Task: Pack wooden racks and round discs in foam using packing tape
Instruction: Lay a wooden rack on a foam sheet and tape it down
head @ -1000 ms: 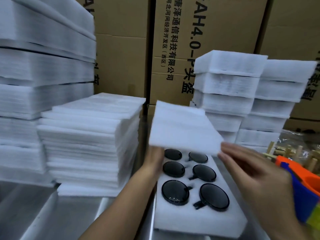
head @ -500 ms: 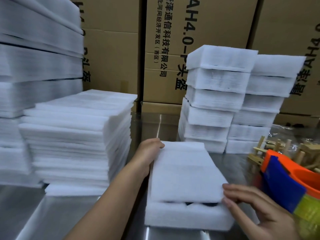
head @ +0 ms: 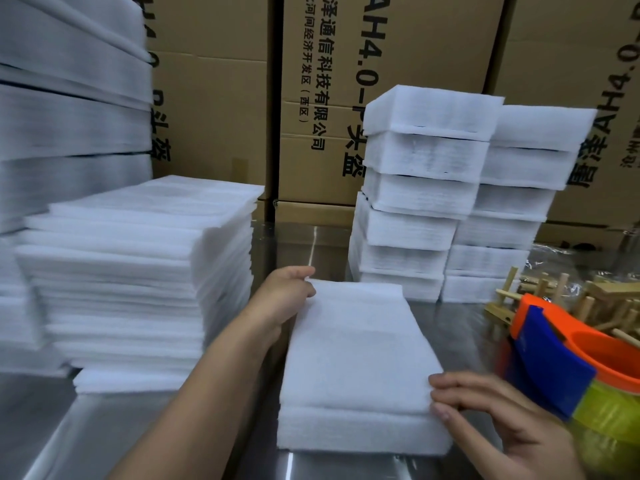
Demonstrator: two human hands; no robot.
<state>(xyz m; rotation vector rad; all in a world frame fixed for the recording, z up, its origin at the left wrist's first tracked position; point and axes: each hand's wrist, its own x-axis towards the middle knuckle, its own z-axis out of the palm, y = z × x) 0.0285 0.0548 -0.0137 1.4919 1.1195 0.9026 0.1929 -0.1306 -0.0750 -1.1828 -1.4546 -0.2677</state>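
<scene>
A thin white foam sheet lies flat on a thick white foam block on the steel table, covering its whole top. The round dark discs are hidden beneath the sheet. My left hand grips the sheet's far left corner with curled fingers. My right hand rests its straight fingertips against the near right corner, where sheet and block meet. Wooden racks lie in a heap at the right. An orange and blue tape dispenser with yellowish tape sits close to my right hand.
A tall pile of loose foam sheets stands at the left, with bigger foam stacks behind it. Two stacks of foam blocks rise behind the work spot. Cardboard boxes wall off the back.
The foam sheet came down from mid-air onto the block and now hides the discs. Both hands slid it until its edges line up with the block.
</scene>
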